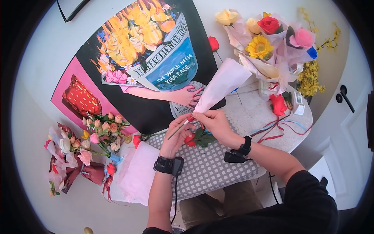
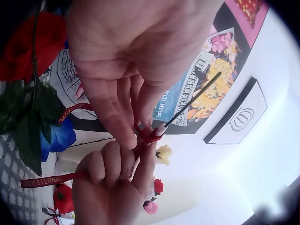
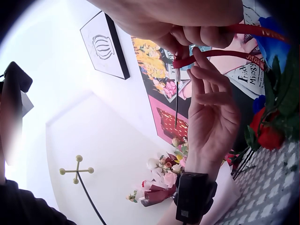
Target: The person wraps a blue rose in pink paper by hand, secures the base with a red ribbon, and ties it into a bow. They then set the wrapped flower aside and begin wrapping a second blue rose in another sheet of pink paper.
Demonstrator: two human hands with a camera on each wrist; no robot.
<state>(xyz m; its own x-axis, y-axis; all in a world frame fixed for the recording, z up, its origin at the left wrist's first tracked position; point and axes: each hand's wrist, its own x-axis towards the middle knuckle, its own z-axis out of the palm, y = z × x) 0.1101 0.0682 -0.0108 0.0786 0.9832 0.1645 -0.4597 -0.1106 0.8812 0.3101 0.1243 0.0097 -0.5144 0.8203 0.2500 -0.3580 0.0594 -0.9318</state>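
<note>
One pale pink paper cone [image 1: 224, 84], neck gripped

The long axis is slanted far right to near left, the mouth beyond the grip. The neck is tightly pinched by the nearer right hand [image 1: 216, 125]; by the left hand [image 1: 175, 137], beside the thin green stem [image 2: 193, 99], narrow printed red ribbon [image 2: 54, 179] is lightly pinched.

- We see plain white walls [image 1: 33, 78] around us.
- To our right stands a white panelled door [image 1: 350, 128] with a black handle [image 1: 345, 93].
- We have a pale surface [image 1: 286, 140], partly under a grey-and-white patterned cloth [image 1: 218, 167].
- A large painting [image 1: 156, 58] stands behind it.
- We notice a framed print [image 3: 104, 47] on a wall, and bright light whitening that side.
</note>
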